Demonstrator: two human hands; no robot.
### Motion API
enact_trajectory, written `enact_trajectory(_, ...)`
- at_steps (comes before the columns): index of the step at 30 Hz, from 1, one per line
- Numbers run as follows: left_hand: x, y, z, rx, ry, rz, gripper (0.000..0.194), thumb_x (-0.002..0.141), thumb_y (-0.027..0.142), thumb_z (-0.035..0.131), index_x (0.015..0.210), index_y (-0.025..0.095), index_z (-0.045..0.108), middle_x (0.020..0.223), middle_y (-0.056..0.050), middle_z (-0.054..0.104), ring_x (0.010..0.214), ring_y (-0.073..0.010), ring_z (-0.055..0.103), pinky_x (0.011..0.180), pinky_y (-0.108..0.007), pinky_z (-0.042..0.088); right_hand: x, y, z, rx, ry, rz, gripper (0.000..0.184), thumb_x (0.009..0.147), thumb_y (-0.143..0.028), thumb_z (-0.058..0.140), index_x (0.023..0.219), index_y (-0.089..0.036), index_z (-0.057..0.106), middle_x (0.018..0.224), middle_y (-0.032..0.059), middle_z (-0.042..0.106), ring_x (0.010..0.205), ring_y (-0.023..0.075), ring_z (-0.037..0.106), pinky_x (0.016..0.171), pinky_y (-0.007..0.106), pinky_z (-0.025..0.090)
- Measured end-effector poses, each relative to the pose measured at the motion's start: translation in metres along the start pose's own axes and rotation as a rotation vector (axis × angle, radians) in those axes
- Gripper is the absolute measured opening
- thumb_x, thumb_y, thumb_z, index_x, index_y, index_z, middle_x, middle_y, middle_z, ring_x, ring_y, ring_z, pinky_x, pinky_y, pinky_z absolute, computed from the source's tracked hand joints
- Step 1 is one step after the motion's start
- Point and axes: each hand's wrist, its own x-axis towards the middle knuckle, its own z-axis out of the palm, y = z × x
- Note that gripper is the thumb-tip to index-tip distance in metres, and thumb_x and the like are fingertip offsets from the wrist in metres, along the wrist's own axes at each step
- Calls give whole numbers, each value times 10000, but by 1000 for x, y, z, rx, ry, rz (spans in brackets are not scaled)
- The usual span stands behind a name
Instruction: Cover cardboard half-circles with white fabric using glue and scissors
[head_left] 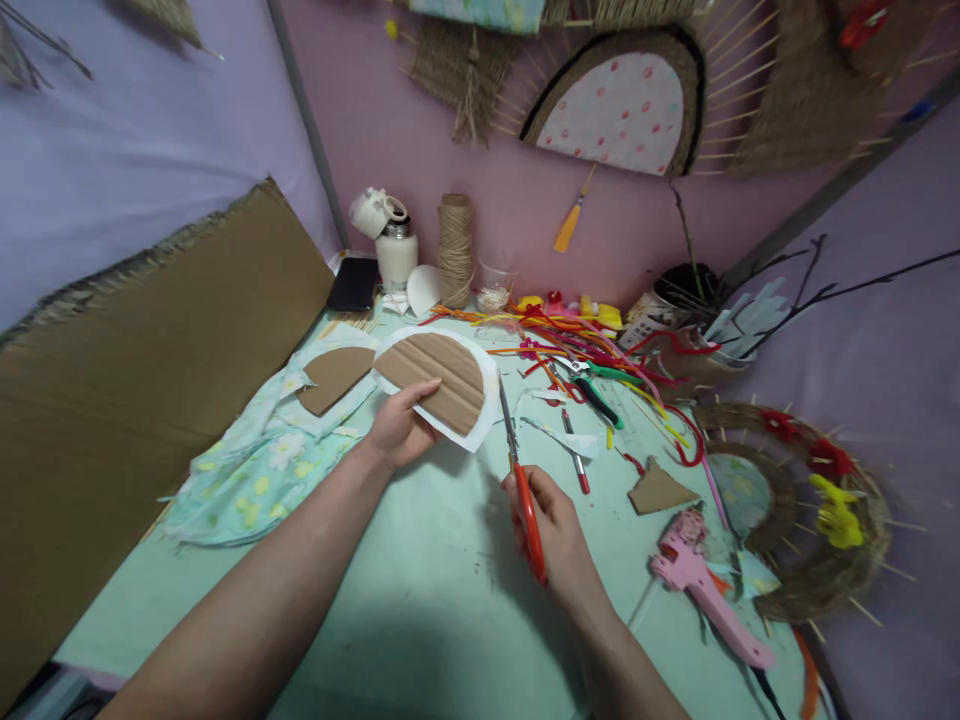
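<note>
My left hand (405, 428) pinches the lower left edge of a half-round cardboard piece (442, 375), its thumb lying on the cardboard. White fabric (471, 437) backs the piece and sticks out all round as a margin. In my right hand (551, 530) are scissors (530, 520) with red handles, their blades pointing up just beside the right edge of the fabric. Behind my left hand a second cardboard shape (337, 372) lies on pale fabric, next to a green flowered cloth (262, 485).
A pink glue gun (705, 585) and a decorated twine half-ring (862, 500) lie at the right. Green-handled pruners (596, 390), a pen (576, 455), fabric scraps and coloured pipe cleaners crowd the back right. Twine (455, 245) and a flask (397, 255) stand behind; a cardboard sheet (150, 400) leans left.
</note>
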Motion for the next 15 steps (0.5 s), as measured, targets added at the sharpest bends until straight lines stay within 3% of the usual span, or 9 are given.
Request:
enact_trajectory(6,0,0,2,-35,55,26,406,772,148,559,1177,147,574,838,-70,730,884,-259,690,938,-470,496,1,1,0,-19,12,3,314,839,-500,546,723,-220,462,574,-70,382,457,91,344,430,228,289)
enact_trajectory(15,0,2,-4,8,14,-11,439,739,161,577,1177,125,582,903,-106,735,933,-292,681,929,-480,494,-4,-6,0,-18,-46,1,339,834,-540,554,786,-211,486,572,-71,364,467,92,328,429,223,277)
